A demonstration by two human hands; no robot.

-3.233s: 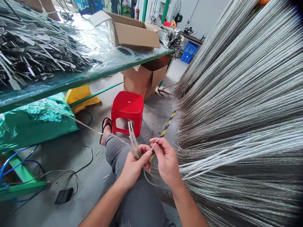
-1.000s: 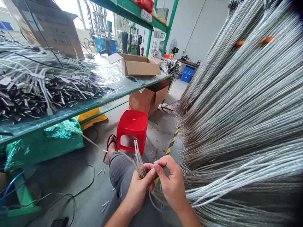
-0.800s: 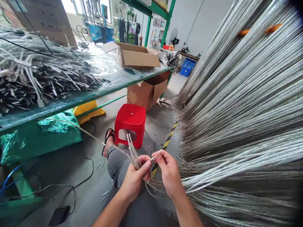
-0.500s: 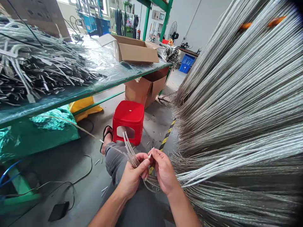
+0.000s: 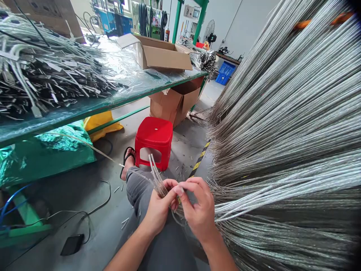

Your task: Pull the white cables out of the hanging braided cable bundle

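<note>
My left hand (image 5: 158, 210) is closed around a small bunch of braided wires (image 5: 157, 177), whose ends stick up past the fingers above my lap. Thumb and index of my right hand (image 5: 199, 210) pinch together right at the left thumb tip; whatever lies between them is too small and covered to make out. A thin loop of wire hangs below the two hands. To the right, a great mass of long silvery braided wires (image 5: 282, 124) slants down to the floor, with a brighter bundle (image 5: 267, 192) running close beside my right wrist.
A red stool (image 5: 154, 131) stands ahead, near my sandalled foot. The green-edged table (image 5: 135, 96) at left carries a heap of wires with flat metal ends (image 5: 50, 82) and an open carton (image 5: 167, 58). Another carton (image 5: 163, 107) stands beneath it. Cut pieces and cables lie on the floor.
My right hand has turned, its fingers now curled over the left thumb tip, and the small pale end seen between the fingertips is now covered. The left hand keeps its hold.
</note>
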